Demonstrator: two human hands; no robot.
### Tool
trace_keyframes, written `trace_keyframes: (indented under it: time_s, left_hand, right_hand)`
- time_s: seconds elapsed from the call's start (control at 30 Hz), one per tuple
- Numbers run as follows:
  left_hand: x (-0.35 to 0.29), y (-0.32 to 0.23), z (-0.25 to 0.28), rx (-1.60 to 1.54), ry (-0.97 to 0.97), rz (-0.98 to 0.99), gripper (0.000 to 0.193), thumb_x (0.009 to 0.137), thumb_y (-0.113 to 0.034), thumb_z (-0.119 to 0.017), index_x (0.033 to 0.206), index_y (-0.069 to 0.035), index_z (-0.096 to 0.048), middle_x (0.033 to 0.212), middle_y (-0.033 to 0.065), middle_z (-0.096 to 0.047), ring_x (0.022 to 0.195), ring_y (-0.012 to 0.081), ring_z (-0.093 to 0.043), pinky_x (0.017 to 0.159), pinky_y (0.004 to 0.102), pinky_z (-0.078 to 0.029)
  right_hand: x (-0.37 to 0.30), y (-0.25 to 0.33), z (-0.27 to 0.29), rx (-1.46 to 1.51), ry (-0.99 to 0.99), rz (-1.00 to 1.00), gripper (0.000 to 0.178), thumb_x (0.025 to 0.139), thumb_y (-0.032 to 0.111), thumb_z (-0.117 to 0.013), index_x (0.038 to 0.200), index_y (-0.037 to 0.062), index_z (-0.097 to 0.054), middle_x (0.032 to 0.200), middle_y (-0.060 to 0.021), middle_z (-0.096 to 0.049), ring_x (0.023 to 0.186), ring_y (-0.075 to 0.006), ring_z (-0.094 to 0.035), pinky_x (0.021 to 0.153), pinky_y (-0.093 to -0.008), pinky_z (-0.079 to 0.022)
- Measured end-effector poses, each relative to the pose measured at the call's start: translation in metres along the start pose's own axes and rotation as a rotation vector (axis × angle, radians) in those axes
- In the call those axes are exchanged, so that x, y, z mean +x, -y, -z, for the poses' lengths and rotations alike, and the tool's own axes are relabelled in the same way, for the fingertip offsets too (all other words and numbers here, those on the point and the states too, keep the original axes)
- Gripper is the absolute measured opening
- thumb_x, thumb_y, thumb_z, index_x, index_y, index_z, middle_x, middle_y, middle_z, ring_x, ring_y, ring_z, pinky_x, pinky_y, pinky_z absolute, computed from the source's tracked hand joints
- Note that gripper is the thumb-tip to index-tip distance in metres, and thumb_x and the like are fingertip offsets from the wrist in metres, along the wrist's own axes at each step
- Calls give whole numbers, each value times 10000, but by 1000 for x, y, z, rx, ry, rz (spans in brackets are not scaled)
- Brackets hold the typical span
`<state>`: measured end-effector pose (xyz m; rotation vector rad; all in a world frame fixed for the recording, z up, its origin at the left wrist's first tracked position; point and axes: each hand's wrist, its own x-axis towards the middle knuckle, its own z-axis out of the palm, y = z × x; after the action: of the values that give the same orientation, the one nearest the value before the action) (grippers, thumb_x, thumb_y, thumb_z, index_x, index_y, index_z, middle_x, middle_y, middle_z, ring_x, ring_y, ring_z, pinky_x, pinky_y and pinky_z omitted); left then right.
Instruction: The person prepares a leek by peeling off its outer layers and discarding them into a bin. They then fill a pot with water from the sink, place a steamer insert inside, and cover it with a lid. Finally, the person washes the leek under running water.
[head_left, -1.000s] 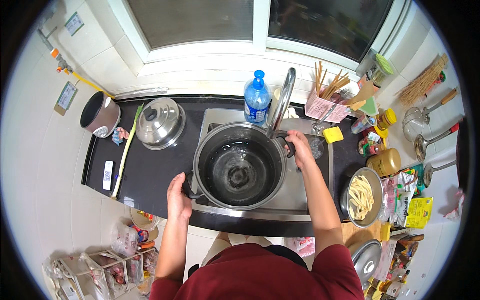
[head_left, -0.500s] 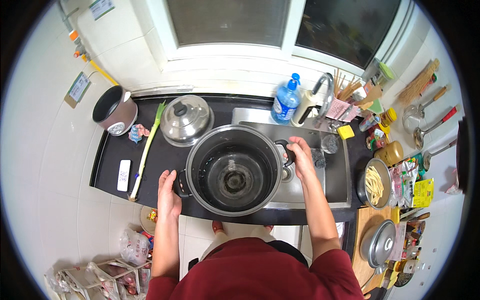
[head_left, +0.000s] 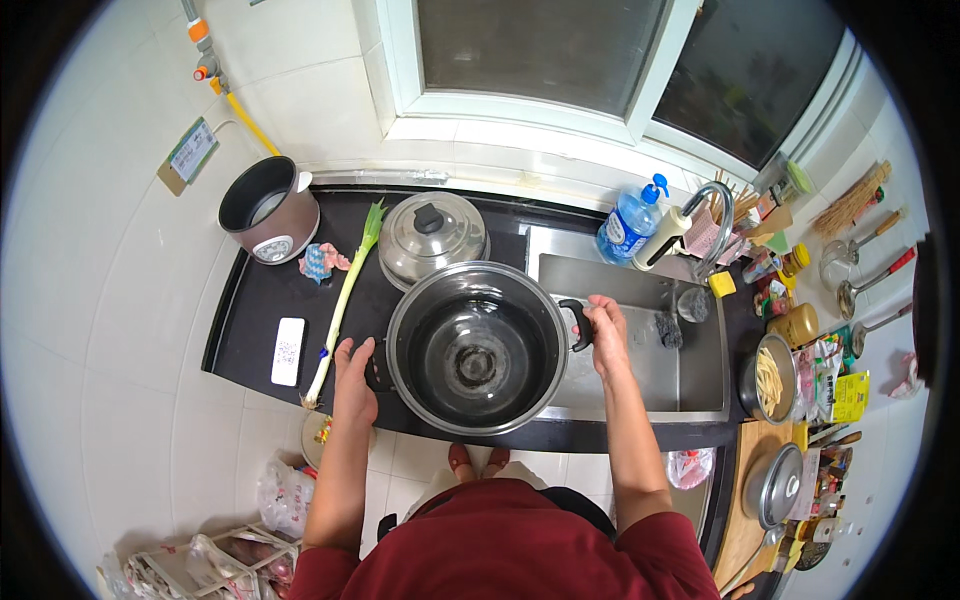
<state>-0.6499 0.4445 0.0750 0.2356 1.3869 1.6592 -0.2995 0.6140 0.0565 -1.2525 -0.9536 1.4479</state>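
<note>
A large dark pot (head_left: 476,428) with a metal rim is between my hands, at the counter's front edge and left of the sink. Light reflects inside it as on clear water. My right hand (head_left: 608,340) grips its black right handle (head_left: 576,326). On the other side my left hand (head_left: 355,388) is closed around the left handle, which is mostly hidden by the fingers. Directly behind the pot lies a domed steel lid (head_left: 440,250) with a black knob. A long green onion (head_left: 343,305) lies left of the lid.
A brown rice cooker (head_left: 290,225), a crumpled cloth (head_left: 320,262) and a flat white phone-like thing (head_left: 288,350) occupy the counter's left. Right are the steel sink (head_left: 640,385), blue soap bottle (head_left: 628,225), faucet (head_left: 722,215), noodle bowl (head_left: 752,392) and lidded pot (head_left: 775,480) on a board.
Both hands have carried the pot left along the counter, away from the sink. It now covers less of the sink and sits closer to the lid. My view has shifted left too.
</note>
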Motion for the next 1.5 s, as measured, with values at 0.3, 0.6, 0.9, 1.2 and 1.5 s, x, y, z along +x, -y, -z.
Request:
trace_keyframes:
  time_s: [0.3,0.6,0.9,1.2,1.5]
  left_hand:
    - [12,-4,10,101,3,-5,604,876,-250,-656,1355,-13,-376,1170,98,-524,1040,165,-521,885,304,-422]
    - [128,-3,72,746,-189,-293,519,857,-201,-646,1323,-49,-476,1041,104,-506,916,202,-507,796,319,-431]
    - [285,-5,98,1334,-320,-661,668,759,-224,-704,1370,-223,-434,1395,208,-315,1172,464,-402,921,530,-418]
    - [391,1,137,1526,-36,-801,491,802,-155,-661,1271,-134,-517,1260,209,-478,1104,417,-481,867,498,-439]
    - [218,-34,70,1143,343,-1055,373,721,-67,-664,1084,-38,-585,996,177,-567,975,372,-522,852,454,-408]
  right_hand:
    - [6,-16,-7,-3,2,-14,387,820,153,-630,1148,-7,-499,855,-94,-612,637,-153,-598,567,-256,-473]
    - [11,-31,-2,-222,-332,301,331,862,216,-666,1104,25,-546,920,-32,-588,825,-100,-542,687,-251,-448]
    - [-48,6,-63,-545,-765,572,353,831,141,-668,1131,5,-539,1049,-91,-574,878,-166,-566,750,-306,-463]
    - [-87,-8,-83,-533,-849,567,317,852,104,-644,1136,3,-544,1021,-84,-589,888,-153,-572,776,-286,-463]
    - [-69,-31,-40,-379,-841,489,256,859,79,-644,1089,6,-559,926,-23,-590,824,-88,-544,737,-225,-445]
